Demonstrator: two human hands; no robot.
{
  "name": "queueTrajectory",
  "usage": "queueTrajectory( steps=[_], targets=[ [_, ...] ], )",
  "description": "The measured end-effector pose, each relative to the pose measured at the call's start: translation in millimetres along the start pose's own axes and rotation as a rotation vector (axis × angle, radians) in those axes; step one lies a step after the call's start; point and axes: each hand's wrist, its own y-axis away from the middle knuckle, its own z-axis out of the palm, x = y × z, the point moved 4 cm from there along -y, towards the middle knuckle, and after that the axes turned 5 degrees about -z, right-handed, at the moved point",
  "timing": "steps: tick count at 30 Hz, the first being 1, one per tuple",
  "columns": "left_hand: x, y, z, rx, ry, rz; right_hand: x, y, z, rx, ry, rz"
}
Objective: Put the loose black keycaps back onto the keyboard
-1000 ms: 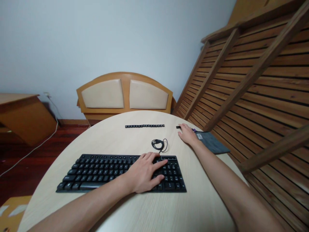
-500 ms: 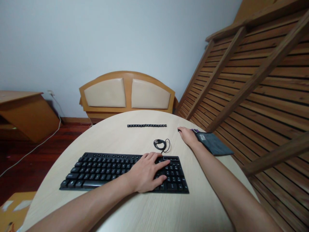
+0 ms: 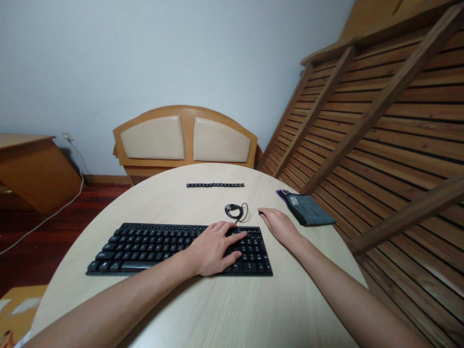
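A black keyboard (image 3: 145,249) lies on the round table. My left hand (image 3: 213,249) rests over its right part with fingers spread, covering some keys. Just right of the keyboard's upper corner is my right hand (image 3: 277,224), its fingers pinched on a small black keycap (image 3: 260,212) that shows at the fingertips. Small black keycaps (image 3: 215,185) form a straight row farther back on the table. Behind the keyboard, its black cable (image 3: 235,211) is coiled. Along the keyboard's back row, the small keys stand apart from each other.
A dark grey pouch (image 3: 311,210) with something purple at its end lies at the table's right edge. Beyond the pale table (image 3: 155,198) stands a headboard (image 3: 221,140). A wooden slatted frame (image 3: 380,135) leans close on the right.
My right hand has come back from near the pouch toward the keyboard, the small black keycap in its fingers. My left hand stays on the keyboard. The view has shifted slightly.
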Motion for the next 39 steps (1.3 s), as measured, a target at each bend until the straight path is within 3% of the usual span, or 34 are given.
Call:
queueTrajectory(
  steps=[7,12,18,24,39],
  targets=[
    [-1,1,0,-0.001,0.004,0.012,-2,3,-3,0.057,-0.08,0.003],
    [-2,1,1,0.009,0.023,0.018,-11,8,-34,0.162,-0.28,-0.071],
    [-2,0,1,-0.005,0.012,0.011,-33,28,-60,-0.041,-0.576,-0.176],
    [-2,1,0,0.006,0.022,0.021,-49,30,-62,-0.128,-0.575,-0.282],
    [-2,1,1,-0.015,-0.006,0.021,-53,31,-54,-0.128,-0.443,-0.213]
  ],
)
